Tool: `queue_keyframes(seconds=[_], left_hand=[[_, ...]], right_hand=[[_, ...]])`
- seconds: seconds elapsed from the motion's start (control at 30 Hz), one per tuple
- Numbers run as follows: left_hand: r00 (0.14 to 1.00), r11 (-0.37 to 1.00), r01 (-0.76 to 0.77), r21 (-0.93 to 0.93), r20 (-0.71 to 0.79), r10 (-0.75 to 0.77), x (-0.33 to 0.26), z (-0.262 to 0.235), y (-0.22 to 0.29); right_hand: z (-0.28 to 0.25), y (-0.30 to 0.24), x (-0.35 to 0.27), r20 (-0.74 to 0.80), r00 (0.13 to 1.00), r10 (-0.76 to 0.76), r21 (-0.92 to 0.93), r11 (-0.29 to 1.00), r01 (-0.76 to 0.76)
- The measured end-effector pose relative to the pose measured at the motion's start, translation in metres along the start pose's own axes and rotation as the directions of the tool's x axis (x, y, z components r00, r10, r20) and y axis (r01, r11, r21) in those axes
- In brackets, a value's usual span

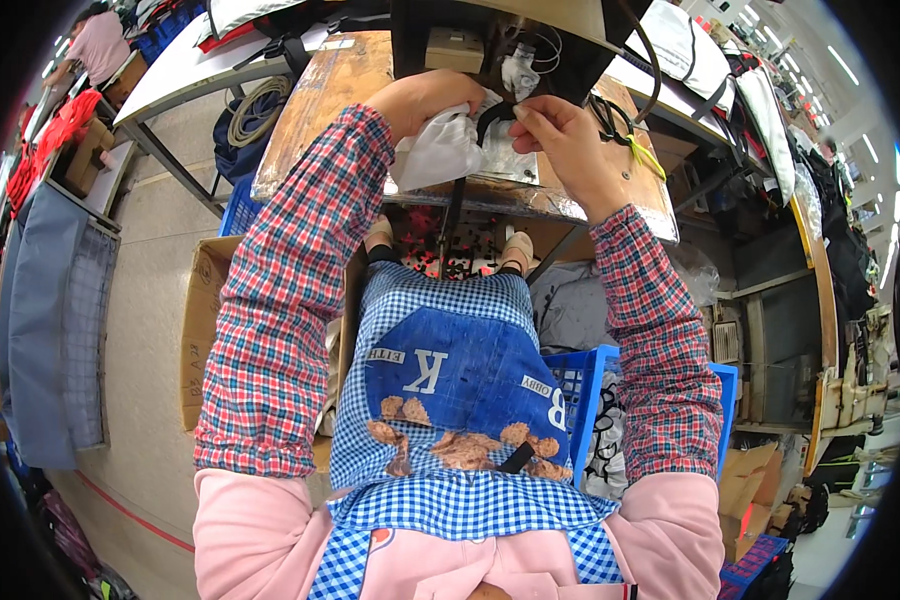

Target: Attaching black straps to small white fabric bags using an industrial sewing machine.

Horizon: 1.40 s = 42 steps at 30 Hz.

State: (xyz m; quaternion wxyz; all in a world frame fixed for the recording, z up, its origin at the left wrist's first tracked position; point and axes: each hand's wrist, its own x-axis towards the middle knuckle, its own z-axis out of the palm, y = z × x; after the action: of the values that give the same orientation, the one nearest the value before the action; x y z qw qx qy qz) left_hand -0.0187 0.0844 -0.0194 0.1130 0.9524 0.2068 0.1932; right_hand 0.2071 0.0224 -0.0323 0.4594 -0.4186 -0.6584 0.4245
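Observation:
At the worn wooden worktable (pixel 330 85), my left hand (pixel 425 100) is closed on a piece of white fabric (pixel 445 150), which hangs in folds below the fingers. My right hand (pixel 565 145) is raised on the other side, thumb and forefinger pinched together. A short black strip (pixel 495 115) curves between the fabric and the right fingertips; whether the pinch holds it cannot be made out. Just beyond both hands stands a dark machine (pixel 560 25), with a crumpled whitish wad (pixel 519 72) and thin looped wire on its near side.
A cardboard box (pixel 208 330) stands to my left and a blue plastic crate (pixel 592 400) to my right. Coiled hose (pixel 258 112) hangs by the left table. Black cords with a yellow-green tie (pixel 642 150) lie at the table's right. Red and dark scraps litter the floor under the table.

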Motion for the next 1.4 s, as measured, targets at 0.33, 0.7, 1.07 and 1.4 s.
queue_keyframes(seconds=[0.33, 0.7, 1.07, 1.4], left_hand=[[0.971, 0.978, 0.024, -0.208, -0.227, -0.072, 0.002, 0.014, -0.006], [0.746, 0.38, 0.514, -0.769, 0.183, -0.64, 0.016, 0.004, 0.01], [0.828, 0.54, 0.476, -0.694, 0.148, -0.54, 0.015, 0.005, 0.001], [0.845, 0.303, 0.399, -0.865, 0.218, -0.489, -0.001, 0.014, -0.007]], right_hand=[[-0.004, 0.002, 0.011, 0.007, 1.0, 0.004, 0.014, 1.0, -0.004], [-0.002, -0.002, 0.014, 0.018, 1.0, 0.015, 0.002, 1.0, -0.015], [-0.008, -0.001, 0.013, 0.027, 0.999, 0.039, 0.082, 0.996, -0.041], [-0.002, -0.007, -0.003, 0.071, 0.99, 0.122, 0.268, 0.954, -0.137]])
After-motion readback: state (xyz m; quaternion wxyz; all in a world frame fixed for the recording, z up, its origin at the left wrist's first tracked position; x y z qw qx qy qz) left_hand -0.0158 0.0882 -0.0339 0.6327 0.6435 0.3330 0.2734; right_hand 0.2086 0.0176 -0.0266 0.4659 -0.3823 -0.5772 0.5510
